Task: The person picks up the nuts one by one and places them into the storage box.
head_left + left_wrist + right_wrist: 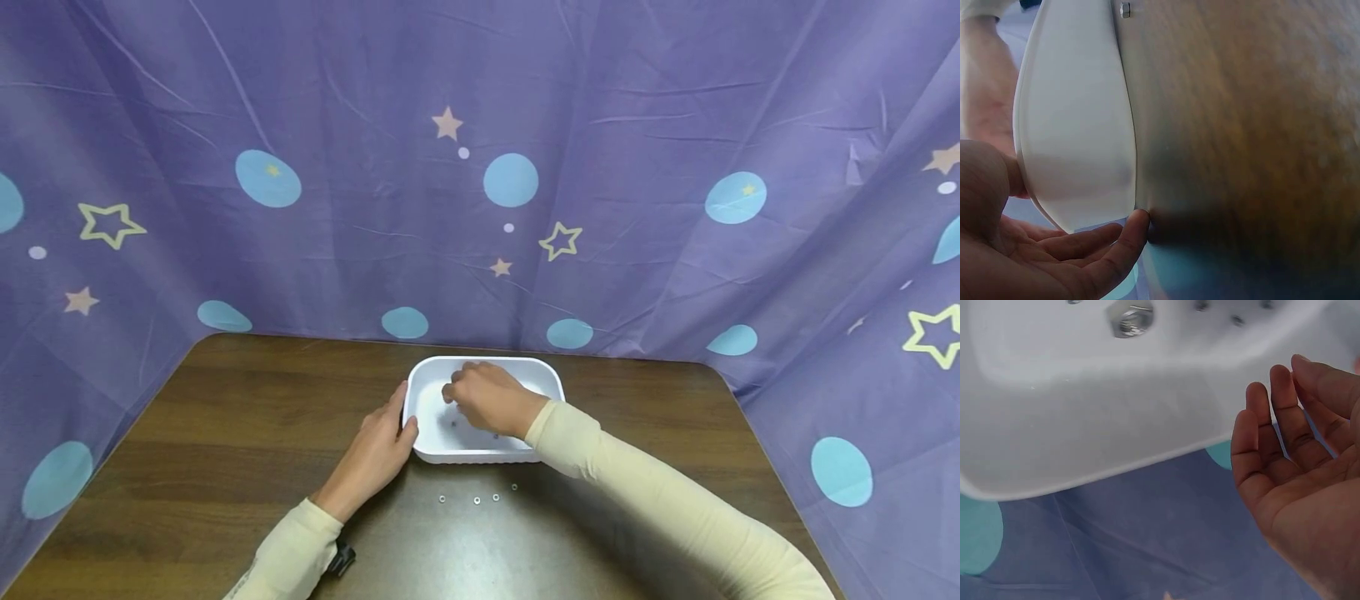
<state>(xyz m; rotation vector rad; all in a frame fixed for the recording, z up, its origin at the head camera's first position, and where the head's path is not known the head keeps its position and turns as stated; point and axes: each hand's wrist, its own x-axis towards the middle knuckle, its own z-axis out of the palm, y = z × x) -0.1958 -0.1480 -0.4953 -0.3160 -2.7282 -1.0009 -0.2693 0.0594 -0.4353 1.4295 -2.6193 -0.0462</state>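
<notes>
A white plastic tray (472, 457) with rounded corners stands at the far side of the table. My left hand (378, 446) holds its left end, thumb over the rim and fingers along the outer wall. In the left wrist view, one fingertip of that hand reaches the tray's lower edge. Over the tray's inside hovers my right hand (491, 400), its fingers (1282, 384) loosely bent and nothing visible between them. Small metal nuts lie on the tray floor, among them a hex nut (1130, 320) seen large in the right wrist view.
Several small nuts, such as this one (477, 501), lie in a loose row on the brown wooden table (262, 417) in front of the tray. A purple patterned curtain (360, 208) hangs behind the table and along both sides.
</notes>
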